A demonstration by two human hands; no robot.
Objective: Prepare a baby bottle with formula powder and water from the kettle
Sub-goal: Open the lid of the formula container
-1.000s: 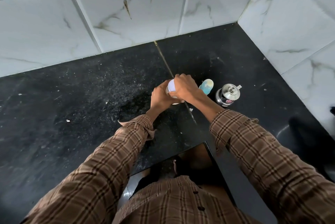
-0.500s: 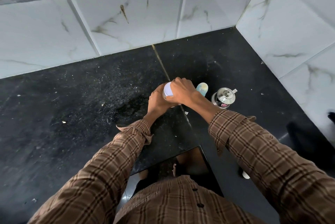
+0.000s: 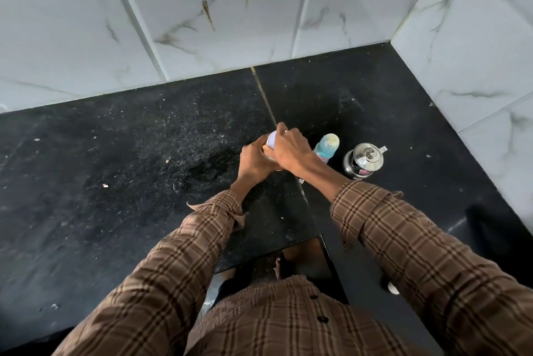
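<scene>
Black speckled stone countertop point(image 3: 115, 168) fills the middle of the frame, where a person in a brown plaid shirt works with both hands just right of centre. The left hand point(image 3: 253, 158) wraps round the side of a small container point(image 3: 271, 139), fingers curled against its wall, while the right hand point(image 3: 291, 148) sits over the top, fingers bent down round the pale lavender lid; only a sliver of that lid shows between the knuckles. Whether the lid is loose or tight cannot be told.

Just right of the hands stands the baby bottle point(image 3: 327, 146), its light blue body and yellowish cap tilted by the wide lens, close to the right wrist but apart from it. Farther right, near the bottle, a small steel kettle point(image 3: 364, 163) rests on the counter with its lid on and spout toward the right-hand wall.

White marbled tiles point(image 3: 219, 23) rise across the upper frame and down the right edge. Pale crumbs dot the stone at left.
</scene>
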